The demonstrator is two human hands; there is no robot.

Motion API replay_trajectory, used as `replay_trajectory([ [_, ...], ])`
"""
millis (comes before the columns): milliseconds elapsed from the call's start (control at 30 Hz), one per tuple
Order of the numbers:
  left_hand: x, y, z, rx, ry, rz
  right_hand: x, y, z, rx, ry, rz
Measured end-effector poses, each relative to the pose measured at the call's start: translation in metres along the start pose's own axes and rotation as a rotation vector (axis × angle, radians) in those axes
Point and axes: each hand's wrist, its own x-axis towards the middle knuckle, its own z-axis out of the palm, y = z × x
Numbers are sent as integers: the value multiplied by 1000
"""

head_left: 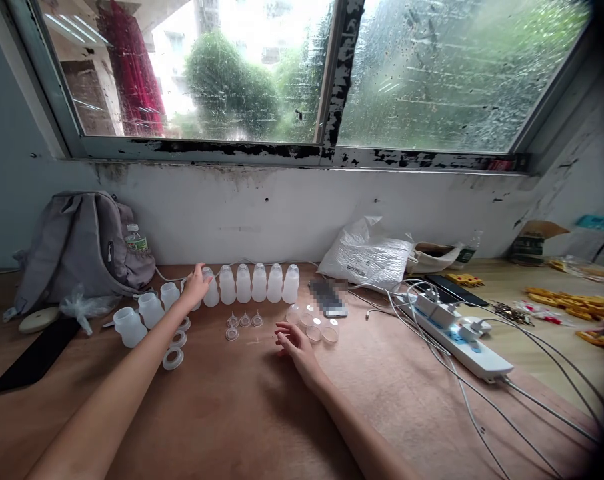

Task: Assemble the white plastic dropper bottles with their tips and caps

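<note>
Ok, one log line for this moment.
left hand: at bottle row, left end, grip unclear | right hand: open, beside clear caps | open-topped bottles: upright

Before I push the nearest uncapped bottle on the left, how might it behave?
The uncapped bottle looks like translucent plastic, so probably light for its size. Rounded and standing on end, it might tip if pushed high, then roll.

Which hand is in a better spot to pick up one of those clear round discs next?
Probably the right hand: it is close beside the clear discs and seems to hold nothing. The left hand is farther away, up by the row of whitish bottles.
</note>
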Motion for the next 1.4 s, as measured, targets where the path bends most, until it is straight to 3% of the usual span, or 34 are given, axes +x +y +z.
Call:
replay_trajectory([
  [567, -6, 10, 0, -64, 25, 51, 0, -1, 0, -26, -3, -1],
  [733, -22, 15, -12, -47, 166, 281, 0, 1, 1, -56, -10, -8],
  [800, -41, 13, -15, -30, 141, 380, -1, 5, 2, -90, -32, -22],
  [1000, -128, -11, -6, 82, -64, 476, -5, 13, 7, -329, -82, -160],
  [1133, -170, -36, -3, 114, -88, 463, -2, 15, 8, -435, -56, -200],
  [1267, -182, -60, -7, 115, -59, 434, 6, 18, 16, -605, -99, -336],
  [1400, -168, -77, -12, 175, 33, 399, 18, 22, 33, -839, -110, -506],
])
